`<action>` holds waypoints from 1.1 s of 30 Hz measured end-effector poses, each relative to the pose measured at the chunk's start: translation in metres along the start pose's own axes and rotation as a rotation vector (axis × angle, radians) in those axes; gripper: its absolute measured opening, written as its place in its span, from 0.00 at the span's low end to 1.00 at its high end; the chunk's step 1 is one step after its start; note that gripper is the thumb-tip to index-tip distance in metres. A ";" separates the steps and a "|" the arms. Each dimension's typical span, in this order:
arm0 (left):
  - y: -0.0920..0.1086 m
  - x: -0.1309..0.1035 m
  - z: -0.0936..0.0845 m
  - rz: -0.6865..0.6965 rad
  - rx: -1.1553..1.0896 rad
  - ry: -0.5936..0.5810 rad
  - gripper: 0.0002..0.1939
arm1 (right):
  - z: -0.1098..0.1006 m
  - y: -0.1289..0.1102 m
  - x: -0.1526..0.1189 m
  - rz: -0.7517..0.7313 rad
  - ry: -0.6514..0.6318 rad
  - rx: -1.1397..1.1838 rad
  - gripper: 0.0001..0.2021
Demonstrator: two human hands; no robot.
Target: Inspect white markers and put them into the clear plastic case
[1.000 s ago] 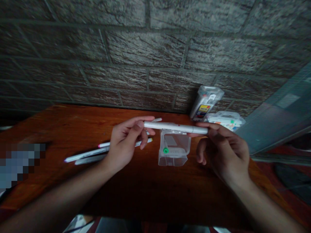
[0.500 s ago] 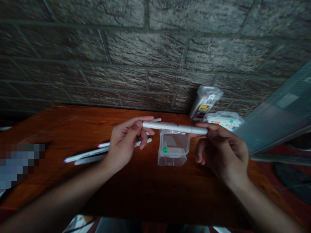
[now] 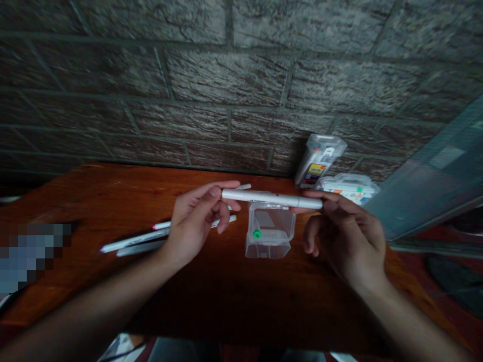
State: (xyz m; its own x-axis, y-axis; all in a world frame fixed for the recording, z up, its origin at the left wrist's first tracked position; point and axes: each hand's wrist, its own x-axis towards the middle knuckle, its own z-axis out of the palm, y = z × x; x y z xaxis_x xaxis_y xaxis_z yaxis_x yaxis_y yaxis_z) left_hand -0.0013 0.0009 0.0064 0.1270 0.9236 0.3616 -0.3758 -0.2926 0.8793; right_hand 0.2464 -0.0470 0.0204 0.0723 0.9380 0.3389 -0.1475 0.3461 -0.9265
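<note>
White marker spans the gap above the tabletop

The left hand has its grip closed to the marker's thickness, thumb and fingers pinching one end. The right hand has its grip closed likewise on the other end, lower fingers curled. Between the hands, an open clear case rests on the tabletop, a round green spot showing at its left. Loose markers lie by the left hand, partly hidden. A tall clear box stands near the wall.
</note>
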 end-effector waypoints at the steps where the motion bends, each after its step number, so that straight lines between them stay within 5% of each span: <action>1: 0.000 0.000 0.000 -0.004 -0.006 0.000 0.14 | 0.000 0.000 0.000 -0.001 -0.002 0.007 0.11; 33: 0.002 0.000 0.001 0.000 -0.034 -0.009 0.12 | -0.001 0.000 -0.002 0.019 -0.010 0.026 0.10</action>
State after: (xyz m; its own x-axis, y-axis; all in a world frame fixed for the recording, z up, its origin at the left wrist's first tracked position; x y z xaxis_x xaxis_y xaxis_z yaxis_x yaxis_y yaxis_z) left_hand -0.0011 0.0001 0.0083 0.1351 0.9215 0.3642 -0.4064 -0.2837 0.8685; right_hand 0.2469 -0.0487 0.0197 0.0595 0.9444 0.3233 -0.1742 0.3288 -0.9282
